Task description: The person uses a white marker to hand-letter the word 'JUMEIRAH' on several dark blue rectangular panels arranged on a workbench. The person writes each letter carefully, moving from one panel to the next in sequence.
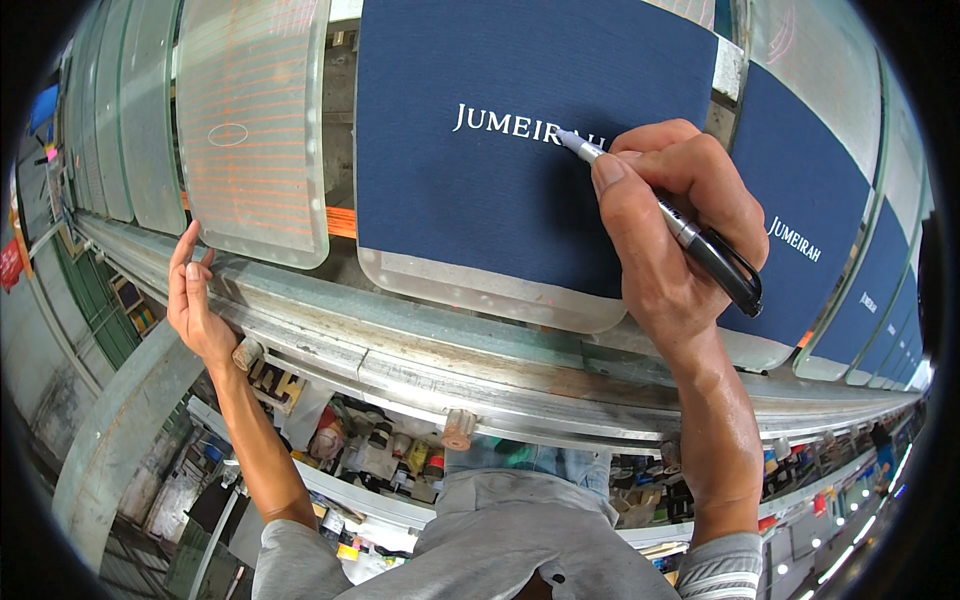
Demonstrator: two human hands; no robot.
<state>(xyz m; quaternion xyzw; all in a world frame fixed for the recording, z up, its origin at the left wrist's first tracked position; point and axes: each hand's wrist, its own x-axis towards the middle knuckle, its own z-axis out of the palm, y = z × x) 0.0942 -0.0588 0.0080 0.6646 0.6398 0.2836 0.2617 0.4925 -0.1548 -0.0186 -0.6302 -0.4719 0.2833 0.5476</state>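
Note:
My right hand (665,260) grips a silver and black marker pen (683,228), its cap on the back end and its pale tip at the white lettering on a dark blue, textured panel (460,200). The panel lies on a pale translucent board (480,295) with rounded corners. At the left, my left hand (198,310) is open, fingers raised and loosely bent, by a long metal rail (330,315) and the lower edge of another translucent board (250,120), which has orange lines on it.
Similar blue panels (800,200) continue in a curving row to the right, and plain boards (110,130) to the left. A curved metal beam (115,430) is at lower left. Below the rail are shelves of assorted containers (395,445); short cylindrical posts (458,428) jut from the rail.

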